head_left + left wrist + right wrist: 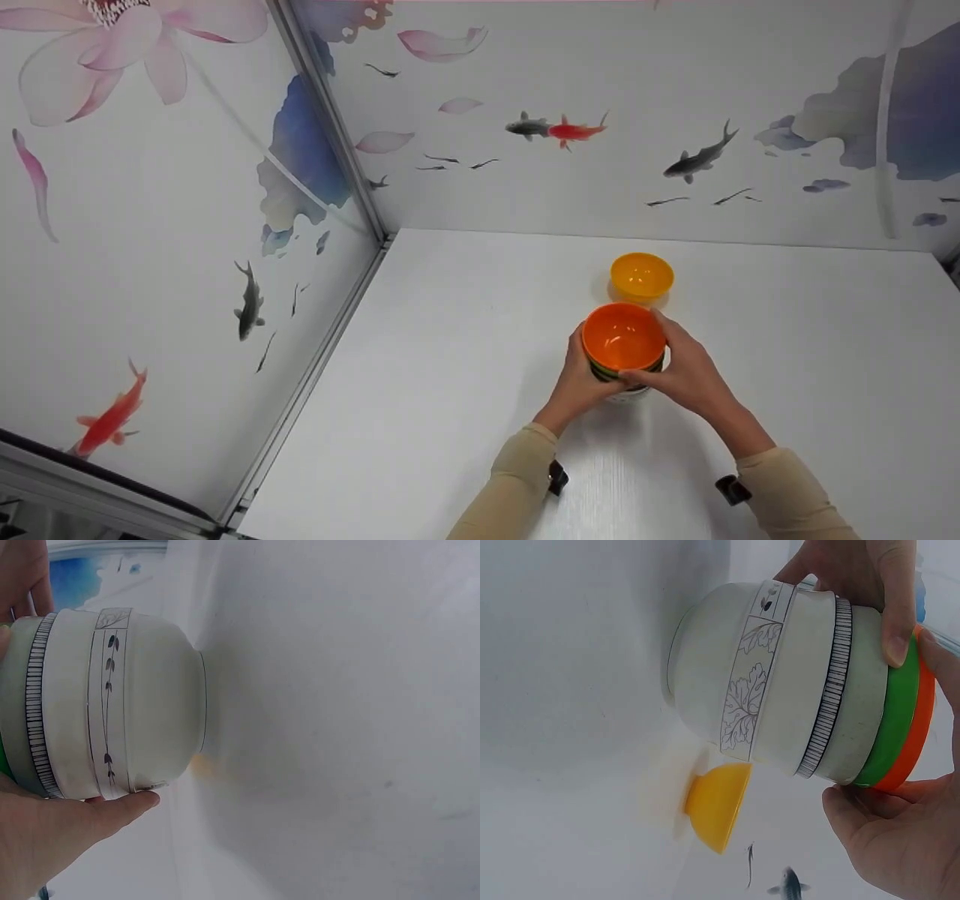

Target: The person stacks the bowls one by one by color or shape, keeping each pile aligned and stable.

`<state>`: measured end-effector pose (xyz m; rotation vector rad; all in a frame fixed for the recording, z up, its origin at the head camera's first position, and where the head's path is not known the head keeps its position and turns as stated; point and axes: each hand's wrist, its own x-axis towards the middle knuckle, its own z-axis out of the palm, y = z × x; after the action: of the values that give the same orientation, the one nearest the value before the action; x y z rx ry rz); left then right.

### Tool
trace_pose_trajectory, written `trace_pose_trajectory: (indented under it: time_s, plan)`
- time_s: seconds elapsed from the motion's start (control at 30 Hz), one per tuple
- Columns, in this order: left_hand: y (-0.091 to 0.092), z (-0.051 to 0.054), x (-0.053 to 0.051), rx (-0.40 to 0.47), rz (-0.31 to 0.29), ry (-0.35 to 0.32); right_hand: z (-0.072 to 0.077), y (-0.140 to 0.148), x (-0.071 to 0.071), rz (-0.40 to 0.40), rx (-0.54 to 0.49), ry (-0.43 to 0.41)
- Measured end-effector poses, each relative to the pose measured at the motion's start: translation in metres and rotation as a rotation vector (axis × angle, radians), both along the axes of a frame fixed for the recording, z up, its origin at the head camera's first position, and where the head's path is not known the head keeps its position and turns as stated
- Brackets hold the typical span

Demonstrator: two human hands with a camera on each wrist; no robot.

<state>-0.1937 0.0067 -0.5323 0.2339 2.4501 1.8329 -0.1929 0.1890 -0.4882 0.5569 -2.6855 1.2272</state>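
A nested stack of bowls stands in front of me: an orange bowl [624, 336] on top, a green bowl [891, 720] under its rim, and white patterned bowls [742, 675] below. My left hand [589, 379] holds the stack from the left, its thumb and fingers spread round the white bowls. From the right, my right hand [686, 367] grips the top of the stack, with its thumb on the orange bowl and its fingers curled round the far side. Whether the stack's base touches the table is hard to tell.
A yellow bowl [642, 277] stands upright on the white table [420, 390], just behind the stack. White panels [600, 67] painted with fish and petals rise at the back and left, meeting at a metal corner strip [330, 112].
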Motion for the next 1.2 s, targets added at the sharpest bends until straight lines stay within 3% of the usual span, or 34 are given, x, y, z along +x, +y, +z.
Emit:
trace_pose_trajectory:
  time_s: [0.27, 0.5, 1.2]
  plan:
    - [-0.0006, -0.0002, -0.0006, -0.005, 0.003, -0.006, 0.0002, -0.0004, 0.0001, -0.001, -0.002, 0.001]
    - [-0.0007, -0.0007, -0.0017, -0.011, -0.015, 0.030, 0.0007, -0.0003, 0.0013, -0.005, 0.012, 0.004]
    - [-0.0003, 0.0044, -0.0017, -0.039, 0.004, -0.010, -0.0003, 0.0000, 0.0014, -0.004, 0.001, -0.013]
